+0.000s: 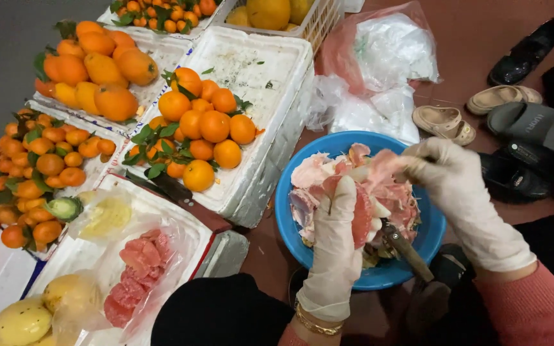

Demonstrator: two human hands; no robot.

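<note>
While the left hand (340, 221) closes around a pink pomelo piece (361, 214) over the blue bowl (285, 211), so scraps fall inside, the right hand (440, 176) pinches its membrane (386, 163) and pulls. A knife (405, 247) rests in the bowl, near for use.

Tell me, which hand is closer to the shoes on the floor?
Right. The right hand is over the blue bowl on the side beside the shoes. The left hand holds pink fruit farther from them.

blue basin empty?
No, the blue basin holds a heap of pink and white fruit peel scraps under both gloved hands.
</note>
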